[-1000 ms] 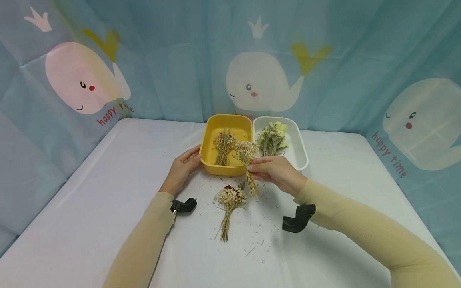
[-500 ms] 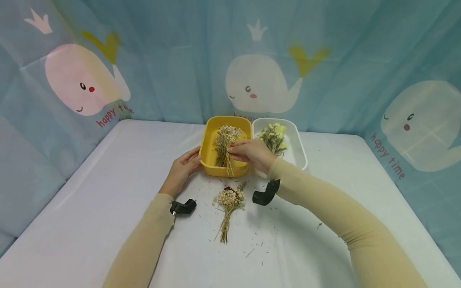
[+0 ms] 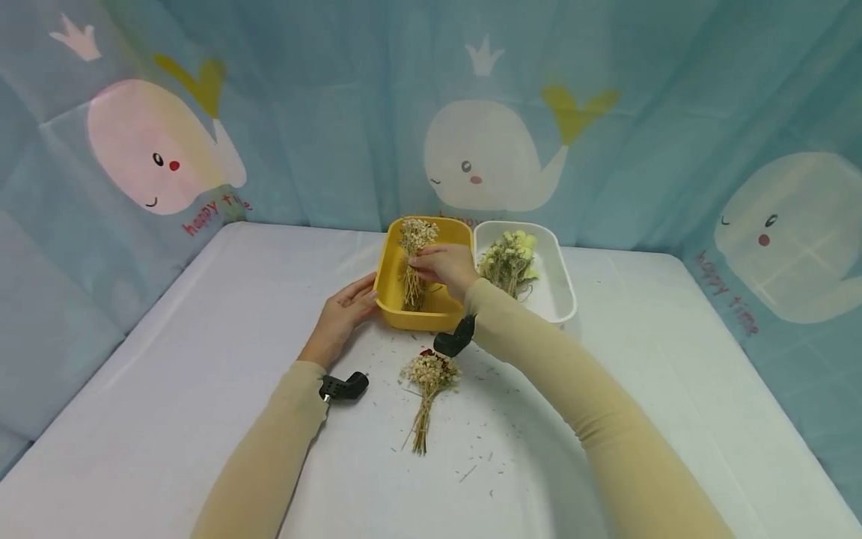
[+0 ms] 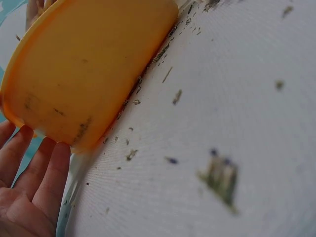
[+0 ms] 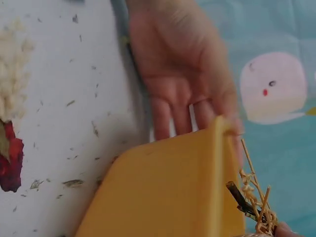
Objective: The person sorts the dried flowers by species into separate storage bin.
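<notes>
In the head view, my left hand (image 3: 342, 314) rests against the left side of the yellow bin (image 3: 424, 320). The left wrist view shows its straight fingers (image 4: 52, 170) at the bin's outer wall. My right hand (image 3: 446, 268) reaches over that bin and pinches the stems of a bunch of dried cream flowers (image 3: 417, 233). Below the held blooms, its stems overlap the dried flowers lying in the bin and largely hide them. Trimmed stem ends (image 5: 261, 212) show beside the rim in the right wrist view. Another dried bouquet (image 3: 431, 372), cream with dark red, lies on the table before the bin.
Right beside the yellow bin stands a white bin (image 3: 562, 296) with pale yellow dried flowers (image 3: 509, 258) in it. Bits of stem (image 3: 468, 473) are scattered over the white tablecloth (image 3: 202, 359). A blue whale-print curtain (image 3: 323, 150) hangs behind the table.
My right hand has carried the cream bunch leftward and farther back, from between the two bins to over the left part of the yellow one. The left hand stays put.
</notes>
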Tool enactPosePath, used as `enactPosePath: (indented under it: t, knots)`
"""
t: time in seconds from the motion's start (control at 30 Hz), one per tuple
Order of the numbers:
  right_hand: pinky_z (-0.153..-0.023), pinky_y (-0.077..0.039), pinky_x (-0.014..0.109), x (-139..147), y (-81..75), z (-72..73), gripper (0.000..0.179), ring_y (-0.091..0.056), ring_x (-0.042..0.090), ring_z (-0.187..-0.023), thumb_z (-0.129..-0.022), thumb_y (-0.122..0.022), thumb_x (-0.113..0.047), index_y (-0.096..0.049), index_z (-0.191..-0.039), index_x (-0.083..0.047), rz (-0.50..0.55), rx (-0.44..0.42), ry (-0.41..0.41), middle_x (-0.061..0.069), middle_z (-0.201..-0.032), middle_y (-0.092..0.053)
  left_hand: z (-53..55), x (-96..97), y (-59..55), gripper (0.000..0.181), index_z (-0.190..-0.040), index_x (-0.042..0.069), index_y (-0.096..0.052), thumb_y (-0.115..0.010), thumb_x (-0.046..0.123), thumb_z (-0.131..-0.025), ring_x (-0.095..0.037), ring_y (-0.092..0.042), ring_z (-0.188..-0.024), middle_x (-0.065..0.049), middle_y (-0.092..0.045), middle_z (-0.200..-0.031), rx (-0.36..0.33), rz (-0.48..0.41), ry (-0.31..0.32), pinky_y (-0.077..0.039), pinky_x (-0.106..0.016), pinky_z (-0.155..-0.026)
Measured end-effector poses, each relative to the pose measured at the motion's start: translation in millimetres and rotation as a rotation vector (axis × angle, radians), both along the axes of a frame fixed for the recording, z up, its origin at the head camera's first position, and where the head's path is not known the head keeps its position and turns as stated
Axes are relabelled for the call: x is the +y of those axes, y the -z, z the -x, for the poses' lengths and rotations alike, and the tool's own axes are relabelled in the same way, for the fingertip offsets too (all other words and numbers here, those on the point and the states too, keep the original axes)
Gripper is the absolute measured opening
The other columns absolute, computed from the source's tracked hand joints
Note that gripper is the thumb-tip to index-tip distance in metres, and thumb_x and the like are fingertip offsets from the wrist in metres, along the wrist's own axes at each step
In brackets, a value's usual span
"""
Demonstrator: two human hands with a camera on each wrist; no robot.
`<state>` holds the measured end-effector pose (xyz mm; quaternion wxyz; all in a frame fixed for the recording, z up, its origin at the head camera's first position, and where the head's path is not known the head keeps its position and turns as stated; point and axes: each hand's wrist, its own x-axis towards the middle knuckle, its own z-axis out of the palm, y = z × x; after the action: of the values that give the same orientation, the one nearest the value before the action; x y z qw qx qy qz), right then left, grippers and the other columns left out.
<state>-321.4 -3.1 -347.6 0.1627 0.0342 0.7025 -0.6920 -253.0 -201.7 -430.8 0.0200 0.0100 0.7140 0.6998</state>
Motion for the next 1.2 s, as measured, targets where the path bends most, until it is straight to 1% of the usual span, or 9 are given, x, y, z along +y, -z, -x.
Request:
enactPosePath:
  t: [0.07, 0.17, 0.33, 0.5, 0.63, 0.8, 0.97, 1.1, 1.2]
  knots:
    - [-0.086, -0.064, 0.03, -3.8, 4.6, 2.2, 0.026, -0.069, 0.01, -0.074, -0.087, -0.075, -0.002, -0.071, -0.112, 0.004, -0.015, -0.006, 0.016, 0.017, -0.114, -0.072, -0.5, 0.4, -0.5, 0.061, -0.154, 0.013, -0.039, -0.061, 0.032, -0.1, -0.022, -0.046, -0.142, -0.007, -0.043, -0.157, 0.001, -0.008, -0.002, -0.053, -0.02, -0.103]
    - [-0.076, -0.065, 0.025, -8.5, 14.1, 5.0, 0.027, -0.07, 0.012, -0.073, -0.086, -0.075, 0.0, -0.071, -0.113, 0.004, -0.029, -0.014, 0.022, 0.018, -0.118, -0.072, -1.0, 0.4, 0.0, 0.061, -0.153, 0.013, -0.04, -0.062, 0.031, -0.1, -0.022, -0.047, -0.141, -0.007, -0.044, -0.156, -0.001, -0.018, -0.006, -0.053, -0.019, -0.102]
    - [-0.065, -0.063, 0.02, -12.4, 28.7, 6.4, 0.028, -0.07, 0.012, -0.072, -0.087, -0.073, 0.003, -0.071, -0.114, 0.007, -0.069, 0.016, 0.007, 0.022, -0.119, -0.07, -0.7, 1.1, 4.3, 0.06, -0.153, 0.014, -0.041, -0.062, 0.031, -0.1, -0.022, -0.047, -0.141, -0.007, -0.045, -0.156, -0.011, -0.019, -0.008, -0.053, -0.016, -0.1]
    - [-0.071, -0.065, 0.024, -14.6, 36.3, 6.3, 0.026, -0.076, 0.021, -0.084, -0.087, -0.075, -0.001, -0.073, -0.112, 0.005, -0.144, 0.036, -0.01, 0.02, -0.118, -0.072, -1.3, 1.9, 6.0, 0.06, -0.154, 0.015, -0.039, -0.06, 0.032, -0.101, -0.021, -0.045, -0.143, -0.005, -0.043, -0.157, -0.016, -0.005, 0.003, -0.053, -0.015, -0.101]
    - [-0.078, -0.065, 0.028, -17.4, 37.2, 6.7, 0.027, -0.074, 0.028, -0.1, -0.087, -0.075, -0.001, -0.073, -0.114, 0.005, -0.133, 0.036, -0.012, 0.02, -0.119, -0.071, -0.6, -0.2, 5.1, 0.061, -0.154, 0.016, -0.038, -0.06, 0.033, -0.1, -0.02, -0.045, -0.143, -0.005, -0.042, -0.157, -0.01, 0.001, 0.004, -0.052, -0.016, -0.102]
    - [-0.083, -0.064, 0.03, -19.1, 32.4, 6.7, 0.03, -0.073, 0.029, -0.104, -0.088, -0.074, -0.001, -0.071, -0.117, 0.005, -0.12, 0.022, -0.035, 0.021, -0.119, -0.071, 0.5, -2.8, 2.6, 0.06, -0.154, 0.016, -0.039, -0.06, 0.033, -0.1, -0.02, -0.046, -0.142, -0.005, -0.044, -0.157, -0.003, 0.011, -0.006, -0.052, -0.016, -0.102]
    - [-0.102, -0.058, 0.039, -7.6, 14.7, -0.5, 0.038, -0.068, 0.033, -0.115, -0.092, -0.07, -0.004, -0.064, -0.128, 0.006, -0.062, 0.058, -0.09, 0.023, -0.125, -0.068, 0.7, -1.5, 0.9, 0.06, -0.154, 0.015, -0.039, -0.06, 0.032, -0.101, -0.02, -0.046, -0.142, -0.005, -0.043, -0.157, -0.007, 0.007, -0.002, -0.052, -0.018, -0.103]
    - [-0.111, -0.05, 0.046, 9.7, -5.5, -17.0, 0.04, -0.063, 0.037, -0.122, -0.093, -0.07, -0.008, -0.063, -0.13, 0.005, 0.015, 0.1, -0.132, 0.023, -0.129, -0.065, 1.1, -0.2, 1.3, 0.061, -0.153, 0.016, -0.04, -0.062, 0.034, -0.099, -0.02, -0.047, -0.141, -0.005, -0.044, -0.157, -0.014, 0.012, -0.008, -0.052, -0.018, -0.102]
    - [-0.107, -0.054, 0.041, 23.8, -15.4, -35.7, 0.036, -0.066, 0.033, -0.119, -0.092, -0.072, -0.01, -0.067, -0.125, 0.001, 0.007, 0.112, -0.173, 0.02, -0.125, -0.069, 0.7, -0.7, 2.0, 0.061, -0.154, 0.016, -0.04, -0.062, 0.034, -0.099, -0.02, -0.047, -0.141, -0.005, -0.044, -0.156, -0.005, 0.008, -0.004, -0.053, -0.018, -0.102]
